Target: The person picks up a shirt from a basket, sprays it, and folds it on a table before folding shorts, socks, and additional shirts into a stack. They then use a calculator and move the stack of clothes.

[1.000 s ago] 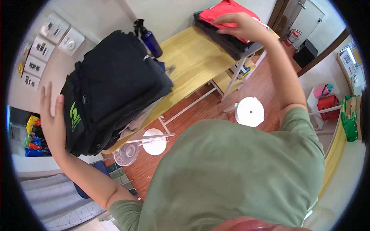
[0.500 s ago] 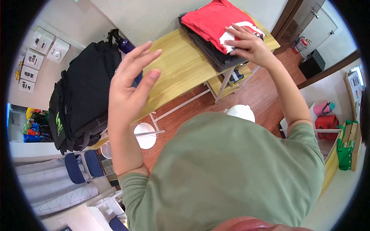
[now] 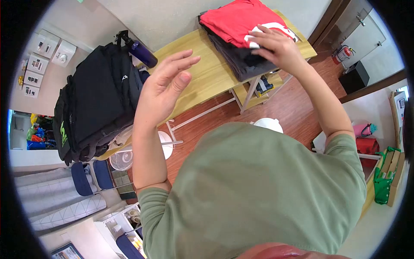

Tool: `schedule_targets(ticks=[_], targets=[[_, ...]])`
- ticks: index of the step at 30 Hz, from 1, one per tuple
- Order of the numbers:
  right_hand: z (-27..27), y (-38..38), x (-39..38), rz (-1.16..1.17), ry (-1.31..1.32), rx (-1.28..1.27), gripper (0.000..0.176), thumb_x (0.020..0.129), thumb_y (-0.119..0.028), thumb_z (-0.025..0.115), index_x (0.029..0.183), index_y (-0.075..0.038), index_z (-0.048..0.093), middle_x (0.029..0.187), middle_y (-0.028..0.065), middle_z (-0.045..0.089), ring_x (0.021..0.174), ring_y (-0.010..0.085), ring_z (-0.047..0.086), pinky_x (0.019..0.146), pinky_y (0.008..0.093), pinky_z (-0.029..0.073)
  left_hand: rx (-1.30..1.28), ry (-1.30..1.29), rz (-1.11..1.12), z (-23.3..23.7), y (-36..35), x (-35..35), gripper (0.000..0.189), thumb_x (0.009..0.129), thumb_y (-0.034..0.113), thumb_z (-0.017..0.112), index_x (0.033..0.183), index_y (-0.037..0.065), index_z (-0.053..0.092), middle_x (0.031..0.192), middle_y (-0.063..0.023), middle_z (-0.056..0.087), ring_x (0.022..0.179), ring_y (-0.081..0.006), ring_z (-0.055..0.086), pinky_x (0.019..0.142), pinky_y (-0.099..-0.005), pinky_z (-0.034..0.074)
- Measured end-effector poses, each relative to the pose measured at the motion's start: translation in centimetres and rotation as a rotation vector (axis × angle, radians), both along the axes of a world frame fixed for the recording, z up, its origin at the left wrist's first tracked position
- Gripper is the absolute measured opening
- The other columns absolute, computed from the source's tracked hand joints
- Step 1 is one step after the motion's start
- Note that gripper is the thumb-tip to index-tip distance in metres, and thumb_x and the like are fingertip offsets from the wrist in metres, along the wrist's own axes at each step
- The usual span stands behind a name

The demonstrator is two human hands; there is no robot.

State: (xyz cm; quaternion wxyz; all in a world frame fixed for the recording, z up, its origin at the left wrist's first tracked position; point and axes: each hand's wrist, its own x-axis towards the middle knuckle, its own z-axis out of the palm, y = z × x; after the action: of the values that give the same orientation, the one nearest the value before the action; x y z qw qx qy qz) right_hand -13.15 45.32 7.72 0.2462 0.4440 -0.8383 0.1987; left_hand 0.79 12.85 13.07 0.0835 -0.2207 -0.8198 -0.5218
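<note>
My right hand lies over the near right part of a folded red shirt with a white print, its fingers stretched out. Whether it grips the shirt's edge is hard to see. Under that shirt is a pile of folded dark garments on the far end of a light wooden table. My left hand hangs in the air above the table's near side, fingers apart and holding nothing. Left of it rises a tall stack of black clothes, with a dark purple spray bottle behind.
White stools stand on the wooden floor near the table's legs. A white fan is below the black clothes. To the right are a fire extinguisher, a black box and a green bag. White switch boxes line the left wall.
My left hand has moved right, away from the black stack, uncovering more of the spray bottle. The red shirt's near corner has shifted back under my right hand, showing more dark cloth.
</note>
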Motion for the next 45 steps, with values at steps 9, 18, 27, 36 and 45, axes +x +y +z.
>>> schedule_targets(ticks=[9, 18, 27, 36, 45], targets=[[2.3, 1.1, -0.7, 0.025, -0.038, 0.157, 0.056, 0.078, 0.001, 0.068, 0.132, -0.011, 0.057, 0.135, 0.0117, 0.058, 0.123, 0.0309, 0.057, 0.097, 0.0394, 0.050, 0.437, -0.499, -0.169, -2.7, 2.1, -3.0, 0.074, 0.098, 0.060, 0.041, 0.127, -0.006, 0.056, 0.137, -0.0220, 0.052, 0.120, -0.0313, 0.058, 0.103, -0.0421, 0.045], [6.8, -2.5, 1.0, 0.005, -0.092, 0.090, 0.052, 0.073, 0.005, 0.069, 0.123, -0.007, 0.063, 0.127, 0.0151, 0.063, 0.116, 0.0340, 0.060, 0.096, 0.0414, 0.050, 1.504, -0.690, -0.359, -3.9, 11.7, -15.7, 0.047, 0.087, 0.030, 0.065, 0.113, -0.008, 0.058, 0.109, -0.0239, 0.066, 0.102, -0.0341, 0.067, 0.095, -0.0476, 0.054], [2.7, 1.6, 2.6, -0.110, -1.081, -1.377, 0.069, 0.101, -0.051, 0.044, 0.146, 0.001, 0.036, 0.146, 0.0162, 0.046, 0.133, 0.0285, 0.045, 0.111, 0.0400, 0.036, 1.376, -0.876, -0.335, -0.3, 5.1, -10.5, 0.004, 0.079, 0.004, 0.060, 0.082, 0.001, 0.060, 0.070, -0.0132, 0.065, 0.059, -0.0219, 0.066, 0.063, -0.0371, 0.059], [12.4, -20.3, 3.5, 0.605, -1.438, -1.279, 0.058, 0.096, -0.039, 0.060, 0.137, 0.000, 0.049, 0.137, 0.0188, 0.055, 0.123, 0.0311, 0.057, 0.104, 0.0492, 0.047, 0.940, -0.408, 0.292, 13.3, -12.9, 5.7, 0.025, 0.079, 0.017, 0.069, 0.096, 0.000, 0.070, 0.086, -0.0158, 0.072, 0.076, -0.0287, 0.070, 0.074, -0.0412, 0.058], [7.3, -38.1, 6.4, 0.103, -0.880, -0.398, 0.059, 0.095, -0.027, 0.062, 0.143, 0.001, 0.042, 0.129, 0.0162, 0.059, 0.112, 0.0251, 0.060, 0.092, 0.0353, 0.050, -0.619, 0.615, 0.930, 11.9, -32.6, 9.2, 0.041, 0.082, 0.014, 0.062, 0.116, -0.008, 0.057, 0.111, -0.0297, 0.064, 0.104, -0.0437, 0.061, 0.095, -0.0428, 0.049]])
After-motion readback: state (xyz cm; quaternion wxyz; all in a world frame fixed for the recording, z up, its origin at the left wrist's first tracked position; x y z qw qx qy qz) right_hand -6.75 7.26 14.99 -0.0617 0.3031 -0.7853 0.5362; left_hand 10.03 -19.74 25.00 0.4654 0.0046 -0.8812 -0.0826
